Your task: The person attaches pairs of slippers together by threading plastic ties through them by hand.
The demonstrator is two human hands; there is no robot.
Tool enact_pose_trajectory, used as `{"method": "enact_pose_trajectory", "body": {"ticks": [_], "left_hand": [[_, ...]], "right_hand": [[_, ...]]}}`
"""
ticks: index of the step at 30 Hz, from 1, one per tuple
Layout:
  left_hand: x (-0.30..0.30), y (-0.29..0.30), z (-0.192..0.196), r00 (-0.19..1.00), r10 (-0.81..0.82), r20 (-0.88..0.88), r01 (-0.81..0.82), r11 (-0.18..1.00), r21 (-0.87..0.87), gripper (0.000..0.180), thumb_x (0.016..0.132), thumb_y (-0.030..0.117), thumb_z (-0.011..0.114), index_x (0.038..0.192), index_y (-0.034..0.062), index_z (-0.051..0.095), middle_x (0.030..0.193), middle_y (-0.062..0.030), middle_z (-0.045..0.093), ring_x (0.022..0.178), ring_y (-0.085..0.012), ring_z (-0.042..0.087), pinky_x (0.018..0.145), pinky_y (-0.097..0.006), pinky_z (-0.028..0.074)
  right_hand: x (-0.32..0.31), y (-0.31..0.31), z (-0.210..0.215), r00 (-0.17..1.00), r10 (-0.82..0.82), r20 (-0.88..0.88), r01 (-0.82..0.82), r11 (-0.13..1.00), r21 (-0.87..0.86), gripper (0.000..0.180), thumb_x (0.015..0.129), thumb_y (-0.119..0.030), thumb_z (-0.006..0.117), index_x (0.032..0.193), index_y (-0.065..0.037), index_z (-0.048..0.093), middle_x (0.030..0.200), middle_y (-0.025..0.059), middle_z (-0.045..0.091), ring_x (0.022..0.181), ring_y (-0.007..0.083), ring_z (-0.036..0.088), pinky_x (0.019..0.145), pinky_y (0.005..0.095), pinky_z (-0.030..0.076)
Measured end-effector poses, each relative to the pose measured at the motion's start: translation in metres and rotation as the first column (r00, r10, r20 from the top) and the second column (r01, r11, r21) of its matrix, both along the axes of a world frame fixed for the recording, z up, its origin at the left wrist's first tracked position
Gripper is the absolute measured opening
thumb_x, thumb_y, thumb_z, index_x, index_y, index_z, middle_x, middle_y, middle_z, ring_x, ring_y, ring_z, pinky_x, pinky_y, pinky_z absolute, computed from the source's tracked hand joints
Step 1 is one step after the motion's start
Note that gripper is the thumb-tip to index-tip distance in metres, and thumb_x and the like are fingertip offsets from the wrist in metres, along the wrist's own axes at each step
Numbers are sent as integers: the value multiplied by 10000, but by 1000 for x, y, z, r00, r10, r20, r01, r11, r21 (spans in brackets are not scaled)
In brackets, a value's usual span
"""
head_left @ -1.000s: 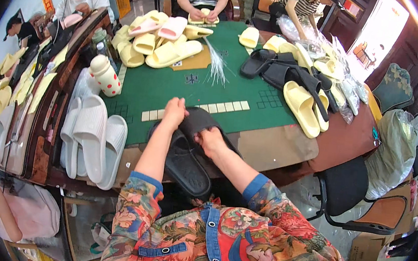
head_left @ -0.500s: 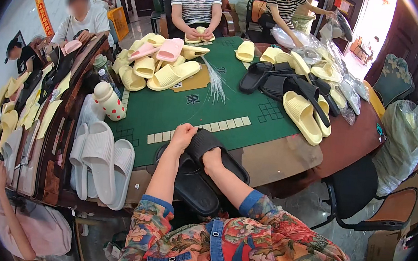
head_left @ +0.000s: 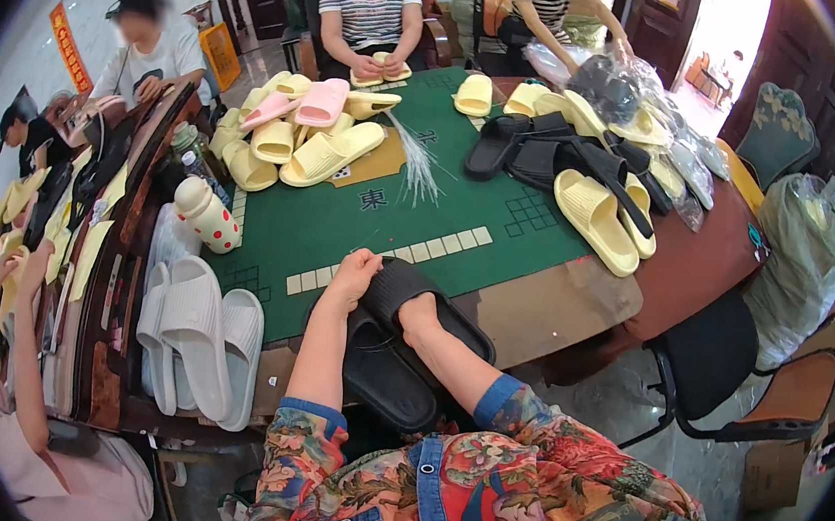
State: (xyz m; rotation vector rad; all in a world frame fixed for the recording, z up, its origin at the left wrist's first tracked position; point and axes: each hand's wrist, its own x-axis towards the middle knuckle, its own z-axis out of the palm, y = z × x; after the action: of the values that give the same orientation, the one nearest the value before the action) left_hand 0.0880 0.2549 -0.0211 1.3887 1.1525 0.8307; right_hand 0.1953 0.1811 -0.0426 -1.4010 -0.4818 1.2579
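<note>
Green-topped bench (head_left: 380, 227) strewn with yellow slippers (head_left: 598, 218); at its near edge, both hands (left hand (head_left: 354, 273), right hand (head_left: 419, 313)) gripping two stacked black slippers (head_left: 399, 344), white slippers (head_left: 194, 335) leftward.

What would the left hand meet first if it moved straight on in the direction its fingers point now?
Probably the row of pale tiles on the green mat. The left hand rests on a black slipper and points up-left across the table. Depth is hard to judge.
</note>
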Motion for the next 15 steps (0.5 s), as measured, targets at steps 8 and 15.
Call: {"method": "enact_pose_trajectory", "body": {"ticks": [8, 15], "left_hand": [[3, 2, -1, 989, 93, 111, -93, 996, -1, 160, 883, 174, 500, 767, 66, 518, 703, -1, 513, 687, -104, 473, 666, -230, 384], [-7, -8, 7, 794, 433, 428, -515, 852, 94, 203, 911, 165, 456, 787, 4, 466, 664, -75, 557, 535, -140, 578, 498, -250, 490]], "right_hand": [[1, 13, -34, 983, -67, 171, 58, 997, 58, 351, 743, -145, 635, 989, 95, 564, 969, 177, 610, 874, 231, 570, 749, 323, 441], [-10, -3, -14, 1000, 1, 12, -4, 978, 211, 316, 752, -44, 558, 1038, 90, 539, 1018, 144, 595, 929, 219, 550, 801, 292, 418]]}}
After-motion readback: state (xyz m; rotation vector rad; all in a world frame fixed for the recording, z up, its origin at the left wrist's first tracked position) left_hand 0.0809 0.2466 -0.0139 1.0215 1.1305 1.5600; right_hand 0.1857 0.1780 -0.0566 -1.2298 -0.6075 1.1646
